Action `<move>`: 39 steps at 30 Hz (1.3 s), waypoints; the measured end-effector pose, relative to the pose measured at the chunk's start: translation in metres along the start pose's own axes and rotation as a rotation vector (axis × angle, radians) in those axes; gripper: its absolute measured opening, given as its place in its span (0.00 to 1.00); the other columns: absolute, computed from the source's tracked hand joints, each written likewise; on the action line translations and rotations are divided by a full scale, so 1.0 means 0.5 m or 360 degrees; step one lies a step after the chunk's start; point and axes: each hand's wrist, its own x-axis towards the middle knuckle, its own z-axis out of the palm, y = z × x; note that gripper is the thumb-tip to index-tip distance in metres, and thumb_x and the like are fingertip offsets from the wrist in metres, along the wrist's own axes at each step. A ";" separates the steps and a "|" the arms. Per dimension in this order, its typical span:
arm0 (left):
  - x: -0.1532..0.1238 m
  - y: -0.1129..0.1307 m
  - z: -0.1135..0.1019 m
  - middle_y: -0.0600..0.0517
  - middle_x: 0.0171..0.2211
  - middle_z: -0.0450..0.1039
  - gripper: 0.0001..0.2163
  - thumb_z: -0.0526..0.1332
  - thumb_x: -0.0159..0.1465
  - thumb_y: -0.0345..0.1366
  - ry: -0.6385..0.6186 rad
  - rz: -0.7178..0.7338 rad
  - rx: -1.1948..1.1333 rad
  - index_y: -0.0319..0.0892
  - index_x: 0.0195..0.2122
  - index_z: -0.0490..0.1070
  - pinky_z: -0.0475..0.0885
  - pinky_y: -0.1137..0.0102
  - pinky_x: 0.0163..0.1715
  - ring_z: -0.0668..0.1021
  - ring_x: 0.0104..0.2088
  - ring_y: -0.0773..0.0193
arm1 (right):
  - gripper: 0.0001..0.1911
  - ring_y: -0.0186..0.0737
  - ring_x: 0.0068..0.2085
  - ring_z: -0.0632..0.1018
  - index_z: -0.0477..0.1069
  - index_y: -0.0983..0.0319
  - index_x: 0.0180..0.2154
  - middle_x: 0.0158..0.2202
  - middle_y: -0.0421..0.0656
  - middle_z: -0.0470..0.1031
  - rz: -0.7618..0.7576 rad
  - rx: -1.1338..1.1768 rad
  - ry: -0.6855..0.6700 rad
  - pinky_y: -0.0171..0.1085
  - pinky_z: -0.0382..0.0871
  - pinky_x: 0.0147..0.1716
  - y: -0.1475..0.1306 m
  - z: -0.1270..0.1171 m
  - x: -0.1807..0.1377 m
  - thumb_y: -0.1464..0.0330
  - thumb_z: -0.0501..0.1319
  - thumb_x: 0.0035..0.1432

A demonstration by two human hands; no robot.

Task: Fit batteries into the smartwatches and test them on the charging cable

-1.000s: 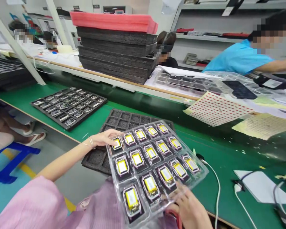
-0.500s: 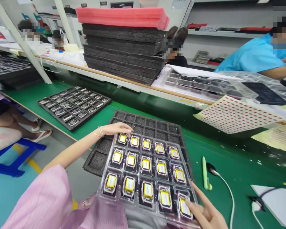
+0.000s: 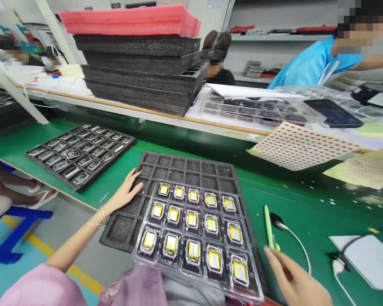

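While the clear tray (image 3: 137,256) lies on top of the black foam tray (image 3: 191,165), toward its near side, the small parts sit high and close to the person. That likely makes them easy to reach. The left hand (image 3: 125,193) rests flat on the foam tray's left side, its grip spread and holding nothing. It seems to press the foam tray down so it does not slide. The right hand (image 3: 295,280) hovers off the foam tray's near right corner, its grip loosely spread and empty. It is close to a green pen (image 3: 268,227) lying on the table (image 3: 306,204) right of the foam tray.

The clear tray holds fifteen yellow parts (image 3: 192,219), three rows of five, one per pocket. There is one clear tray, one foam tray under it and one pen. Left of the foam tray lies one more black tray (image 3: 83,183), filled with parts.
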 end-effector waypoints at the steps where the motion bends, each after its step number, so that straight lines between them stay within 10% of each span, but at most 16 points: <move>1: -0.008 -0.005 0.008 0.40 0.65 0.47 0.26 0.48 0.66 0.47 -0.0034 -0.0003 -0.0055 0.41 0.62 0.51 0.49 0.53 0.63 0.51 0.65 0.53 | 0.24 0.53 0.33 0.79 0.75 0.59 0.41 0.37 0.50 0.78 -0.0038 -0.0079 0.0086 0.44 0.73 0.31 0.006 0.001 0.014 0.50 0.52 0.56; 7: -0.046 0.048 0.045 0.41 0.66 0.44 0.30 0.54 0.64 0.47 -0.0102 0.0101 -0.0129 0.43 0.64 0.46 0.49 0.55 0.63 0.51 0.65 0.53 | 0.26 0.51 0.49 0.75 0.64 0.62 0.53 0.50 0.49 0.73 -0.0145 0.0030 0.0046 0.47 0.70 0.49 0.002 0.014 0.041 0.53 0.47 0.61; 15: -0.102 0.115 0.055 0.42 0.67 0.40 0.26 0.51 0.66 0.44 -0.0441 0.0220 -0.0013 0.45 0.63 0.46 0.50 0.49 0.62 0.49 0.65 0.48 | 0.21 0.50 0.27 0.79 0.69 0.57 0.37 0.30 0.45 0.78 -0.0084 -0.0324 -0.0260 0.41 0.72 0.23 0.061 -0.068 -0.013 0.50 0.49 0.58; 20: -0.065 0.208 0.027 0.48 0.65 0.50 0.19 0.50 0.66 0.33 -0.0443 0.0660 0.0346 0.49 0.58 0.60 0.36 0.39 0.59 0.45 0.65 0.42 | 0.18 0.51 0.40 0.77 0.73 0.60 0.40 0.41 0.51 0.74 -0.0825 -0.0492 -0.0056 0.46 0.72 0.39 -0.054 -0.086 0.046 0.59 0.49 0.63; 26: -0.003 0.302 0.044 0.46 0.43 0.74 0.14 0.49 0.63 0.22 -0.1005 0.1484 0.0421 0.42 0.41 0.70 0.51 0.53 0.61 0.74 0.46 0.58 | 0.20 0.44 0.47 0.71 0.70 0.58 0.49 0.48 0.47 0.72 -0.1878 -0.0434 -0.0792 0.43 0.68 0.44 -0.233 -0.016 0.165 0.80 0.50 0.60; 39: 0.062 0.284 0.065 0.45 0.43 0.75 0.10 0.51 0.67 0.30 -0.1275 0.1566 0.0002 0.39 0.46 0.68 0.68 0.67 0.48 0.75 0.45 0.59 | 0.06 0.40 0.35 0.71 0.71 0.60 0.40 0.37 0.43 0.72 -0.2264 -0.0855 -0.0886 0.38 0.62 0.31 -0.282 0.030 0.243 0.69 0.61 0.59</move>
